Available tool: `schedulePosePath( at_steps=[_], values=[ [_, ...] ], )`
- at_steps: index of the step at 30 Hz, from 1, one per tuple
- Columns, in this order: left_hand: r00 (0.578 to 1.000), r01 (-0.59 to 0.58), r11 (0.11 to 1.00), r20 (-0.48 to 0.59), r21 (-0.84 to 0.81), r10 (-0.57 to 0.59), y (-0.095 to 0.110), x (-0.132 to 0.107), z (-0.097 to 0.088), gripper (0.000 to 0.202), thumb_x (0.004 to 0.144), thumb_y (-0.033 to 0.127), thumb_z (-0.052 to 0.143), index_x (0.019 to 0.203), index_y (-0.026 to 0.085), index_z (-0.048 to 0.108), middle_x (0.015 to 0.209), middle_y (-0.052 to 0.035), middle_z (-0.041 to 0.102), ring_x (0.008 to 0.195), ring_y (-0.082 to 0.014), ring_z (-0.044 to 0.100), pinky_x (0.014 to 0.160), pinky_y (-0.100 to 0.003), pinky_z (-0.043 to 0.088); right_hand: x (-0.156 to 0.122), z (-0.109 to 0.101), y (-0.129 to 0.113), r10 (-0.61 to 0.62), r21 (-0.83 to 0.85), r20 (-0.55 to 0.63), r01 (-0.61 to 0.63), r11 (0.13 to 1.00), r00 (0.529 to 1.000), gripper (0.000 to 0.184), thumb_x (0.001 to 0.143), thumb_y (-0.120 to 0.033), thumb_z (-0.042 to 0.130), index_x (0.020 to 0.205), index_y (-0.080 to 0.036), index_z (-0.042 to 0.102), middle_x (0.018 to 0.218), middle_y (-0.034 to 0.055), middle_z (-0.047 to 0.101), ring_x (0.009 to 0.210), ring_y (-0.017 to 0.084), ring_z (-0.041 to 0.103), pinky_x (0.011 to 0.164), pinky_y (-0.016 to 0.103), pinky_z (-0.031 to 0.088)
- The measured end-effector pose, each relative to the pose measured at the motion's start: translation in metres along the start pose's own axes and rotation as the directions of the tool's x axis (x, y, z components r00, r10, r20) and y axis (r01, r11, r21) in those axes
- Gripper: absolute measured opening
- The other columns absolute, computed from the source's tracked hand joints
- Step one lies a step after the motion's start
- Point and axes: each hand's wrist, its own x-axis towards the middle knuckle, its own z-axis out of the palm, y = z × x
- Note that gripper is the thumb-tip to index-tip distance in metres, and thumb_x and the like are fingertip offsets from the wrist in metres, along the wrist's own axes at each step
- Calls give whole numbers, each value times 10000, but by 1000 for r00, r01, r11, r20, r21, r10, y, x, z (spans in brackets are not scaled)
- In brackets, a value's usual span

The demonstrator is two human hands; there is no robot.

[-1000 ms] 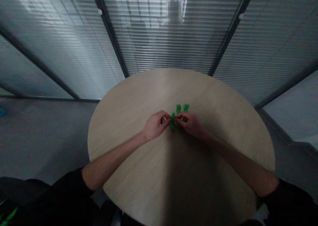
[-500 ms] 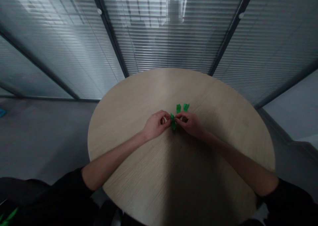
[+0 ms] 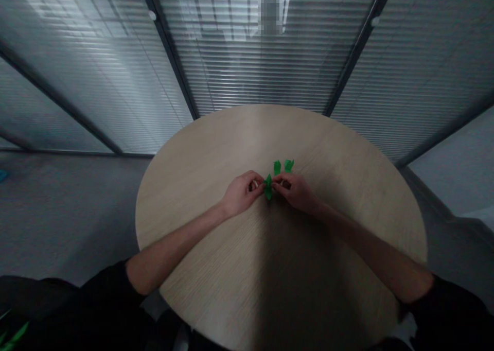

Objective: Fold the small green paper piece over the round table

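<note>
Near the middle of the round wood-grain table (image 3: 216, 145), slightly toward its far edge, both hands work close together over the tabletop. The left hand (image 3: 242, 194) is curled, its fingertips (image 3: 259, 181) closing on one side of a small green folded paper piece (image 3: 268, 187). The right hand (image 3: 295, 191) is curled too, and its fingertips (image 3: 275, 185) pinch the same piece from the other side. The hands are not pressed together: the piece sits between them, held just above the tabletop, and the fingers hide part of it, so its exact shape is hard to make out.

Just beyond the right hand, toward the far edge, a green paper scrap (image 3: 277, 168) and a second green paper scrap (image 3: 288, 165) lie side by side, close to each other and near the held piece.

Both forearms reach in from the near edge, ending in dark sleeves (image 3: 104, 289). Past the far edge stands a glass partition with slatted blinds (image 3: 266, 68), and grey carpet (image 3: 69, 212) spreads beyond the table's left edge. A bit of green (image 3: 11, 333) shows in the bottom left corner, too dark to identify.
</note>
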Motion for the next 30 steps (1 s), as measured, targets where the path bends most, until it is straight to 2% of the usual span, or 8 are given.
schedulePosePath(
  at_steps=[8,14,23,30],
  values=[
    [1000,-7,1000,-11,-5,7,-3,-1,0,102,972,245,641,985,159,695,861,-38,684,707,-151,614,655,-269,470,0,0,-2,20,15,-7,-20,1000,1000,167,922,-302,656,896,-174,761,813,53,753,692,174,640,660,289,460],
    [1000,14,1000,-11,-19,-14,-3,0,0,101,956,247,664,974,158,707,805,-22,670,674,-142,601,640,-258,460,1,1,-2,38,32,-16,-37,999,999,184,924,-315,646,905,-175,765,840,57,775,701,175,659,652,279,472],
    [999,52,993,21,-108,-50,-5,-1,3,186,964,342,626,949,171,697,718,-2,641,614,-132,554,570,-240,416,1,1,-3,33,50,-2,-32,998,999,200,939,-340,643,888,-178,749,816,51,764,669,166,638,631,277,466],
    [997,73,988,0,-139,-74,-2,0,1,208,934,363,680,970,162,719,728,-7,663,632,-135,574,590,-244,442,-1,0,-4,34,59,-9,-33,998,999,219,937,-358,631,892,-166,726,786,41,733,626,147,603,586,261,433]
  ],
)
